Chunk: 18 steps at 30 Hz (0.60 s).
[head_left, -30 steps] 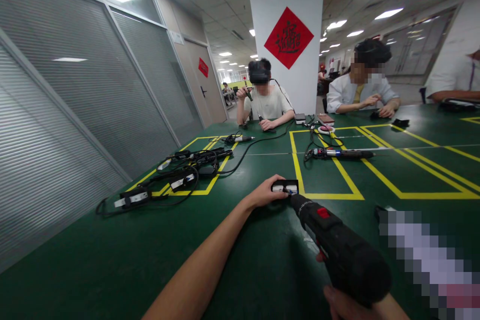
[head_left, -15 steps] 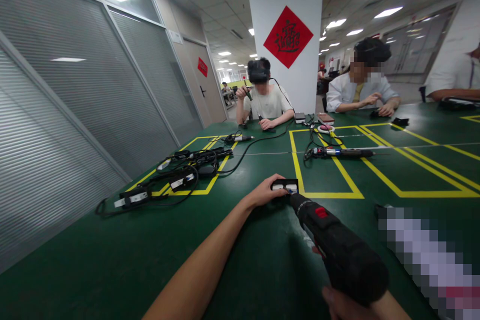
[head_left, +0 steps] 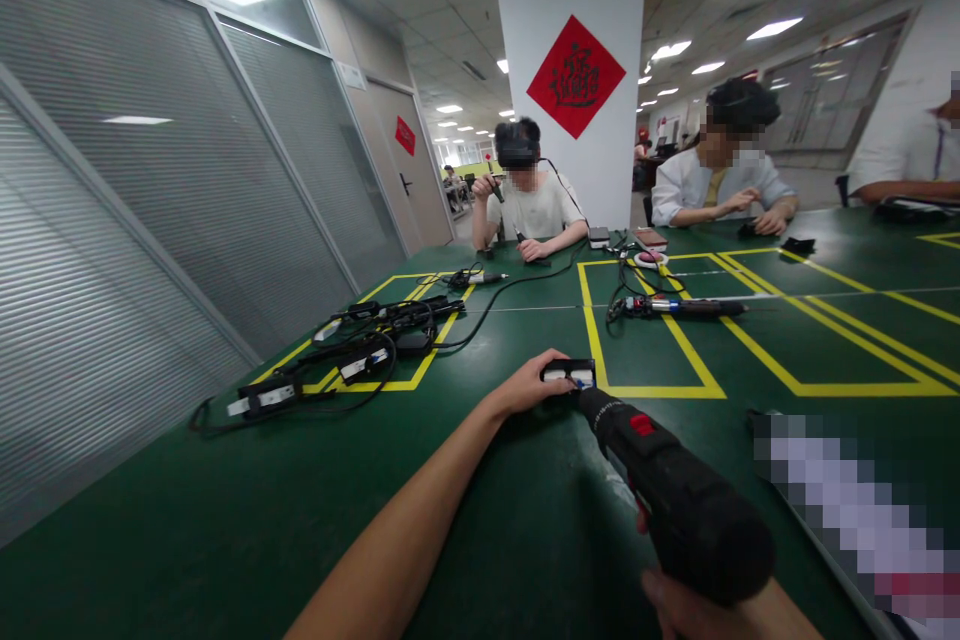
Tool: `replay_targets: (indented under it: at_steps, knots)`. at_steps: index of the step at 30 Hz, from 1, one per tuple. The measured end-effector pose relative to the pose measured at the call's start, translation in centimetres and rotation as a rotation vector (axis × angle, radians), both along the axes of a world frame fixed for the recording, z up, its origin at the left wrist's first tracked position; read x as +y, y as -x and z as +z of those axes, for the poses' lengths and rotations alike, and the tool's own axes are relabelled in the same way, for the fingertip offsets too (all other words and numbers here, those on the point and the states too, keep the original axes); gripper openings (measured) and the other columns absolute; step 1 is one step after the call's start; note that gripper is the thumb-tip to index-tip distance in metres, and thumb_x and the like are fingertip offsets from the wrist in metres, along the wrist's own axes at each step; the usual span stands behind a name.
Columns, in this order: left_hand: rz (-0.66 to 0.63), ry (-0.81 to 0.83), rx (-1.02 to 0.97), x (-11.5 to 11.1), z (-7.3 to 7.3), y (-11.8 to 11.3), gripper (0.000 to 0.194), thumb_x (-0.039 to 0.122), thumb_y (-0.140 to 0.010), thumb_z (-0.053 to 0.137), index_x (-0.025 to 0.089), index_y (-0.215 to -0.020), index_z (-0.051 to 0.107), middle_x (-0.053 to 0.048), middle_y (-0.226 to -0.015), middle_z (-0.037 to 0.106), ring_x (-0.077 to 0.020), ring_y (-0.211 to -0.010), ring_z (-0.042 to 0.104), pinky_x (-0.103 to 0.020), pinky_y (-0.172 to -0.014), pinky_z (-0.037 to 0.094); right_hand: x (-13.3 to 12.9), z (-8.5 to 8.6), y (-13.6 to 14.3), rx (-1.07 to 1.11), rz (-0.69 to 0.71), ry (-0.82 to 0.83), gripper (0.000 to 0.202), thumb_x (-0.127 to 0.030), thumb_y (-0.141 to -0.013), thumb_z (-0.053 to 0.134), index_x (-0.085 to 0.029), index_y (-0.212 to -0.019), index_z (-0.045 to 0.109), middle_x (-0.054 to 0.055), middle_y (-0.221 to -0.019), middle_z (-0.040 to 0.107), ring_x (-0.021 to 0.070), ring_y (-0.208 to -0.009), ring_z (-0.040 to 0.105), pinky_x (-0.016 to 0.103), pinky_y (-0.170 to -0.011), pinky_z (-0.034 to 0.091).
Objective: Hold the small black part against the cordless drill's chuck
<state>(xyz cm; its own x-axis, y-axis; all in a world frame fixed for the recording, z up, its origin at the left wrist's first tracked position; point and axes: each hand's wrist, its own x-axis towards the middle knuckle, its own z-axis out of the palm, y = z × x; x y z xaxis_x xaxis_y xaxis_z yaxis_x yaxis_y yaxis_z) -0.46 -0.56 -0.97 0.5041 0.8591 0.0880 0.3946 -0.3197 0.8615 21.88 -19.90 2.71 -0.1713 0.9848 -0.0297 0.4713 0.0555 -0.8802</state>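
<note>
My left hand (head_left: 531, 383) is closed on the left end of a small black case (head_left: 568, 366) with white pieces inside, steadying it on the green table. A black cordless drill (head_left: 675, 480) with a red switch on top is in my right hand (head_left: 690, 605), which grips its handle low in the picture. The drill's nose points forward and left, with its tip at the right part of the case. The drill body hides much of my right hand, and I cannot make out whether the tip touches a screw.
Black power adapters and cables (head_left: 397, 330) lie in a heap on the left. A pen-shaped electric screwdriver (head_left: 690, 306) lies beyond the case. A blurred flat object (head_left: 855, 510) is at the right. Two people with headsets sit across the green table (head_left: 300, 520), another person farther right.
The drill's rear end has shifted very slightly to the left. My left hand and the case have stayed in place.
</note>
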Motion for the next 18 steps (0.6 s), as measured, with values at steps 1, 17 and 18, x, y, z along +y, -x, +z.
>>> replay_targets:
  at_steps: [1, 17, 18]
  knots:
    - [0.002, 0.001, 0.002, 0.0, 0.0, 0.0, 0.043, 0.035, -0.07, 0.059, 0.016, -0.108, 0.049, -0.002, -0.094, 0.056, -0.015, -0.083, 0.051, -0.025, -0.073, 0.041, 0.0, 0.0, 0.0, -0.004, -0.005, -0.001, 0.039, -0.025, -0.059, 0.064, -0.016, -0.097, 0.062, 0.013, -0.095, 0.068, 0.0351, -0.093, 0.059, 0.046, -0.085, 0.043]
    - [-0.008, -0.024, 0.015, 0.2, -0.2, 0.1, 0.044, 0.038, -0.071, 0.059, 0.017, -0.108, 0.049, -0.002, -0.095, 0.057, -0.0157, -0.084, 0.052, -0.025, -0.073, 0.04, -0.1, -0.9, -0.1, 0.175, 0.057, 0.196, 0.03, -0.028, -0.068, 0.058, -0.019, -0.097, 0.059, 0.002, -0.057, 0.065, 0.0217, -0.053, 0.063, 0.032, -0.049, 0.049]
    - [-0.005, -0.026, 0.018, 0.2, -0.2, 0.1, 0.043, 0.037, -0.071, 0.059, 0.017, -0.108, 0.049, -0.002, -0.095, 0.057, -0.0157, -0.084, 0.052, -0.025, -0.073, 0.04, -0.2, -1.3, -0.1, 0.198, 0.065, 0.227, 0.029, -0.027, -0.069, 0.057, -0.02, -0.097, 0.058, 0.0, -0.054, 0.064, 0.0205, -0.051, 0.063, 0.03, -0.046, 0.048]
